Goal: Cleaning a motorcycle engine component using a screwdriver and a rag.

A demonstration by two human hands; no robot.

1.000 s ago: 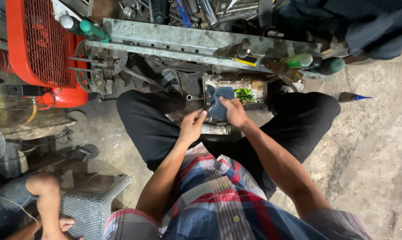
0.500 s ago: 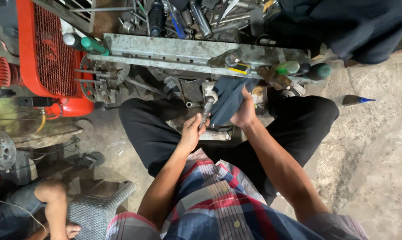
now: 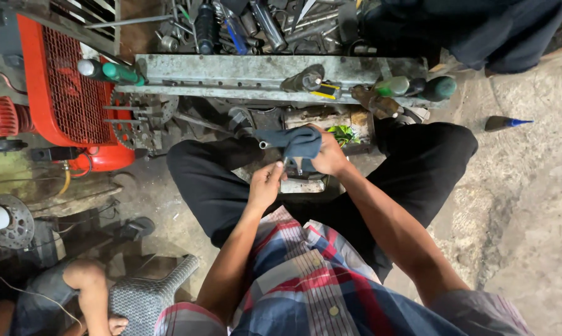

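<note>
Scene: a seated person works over the lap, a grey metal rail [image 3: 243, 70] with tools crossing at twelve o'clock.
Cloth: a dark blue rag [image 3: 296, 143] is bunched around a small metal part [image 3: 265, 145], whose end pokes out toward nine o'clock.
Right hand [image 3: 329, 155]: clamped on the rag from three o'clock, forearm running down to five o'clock.
Left hand [image 3: 265, 185]: just below the rag at seven o'clock, fingers pinched together at its lower edge.
Axis: the part lies roughly left to right.
Nearer hand: the right.
</note>
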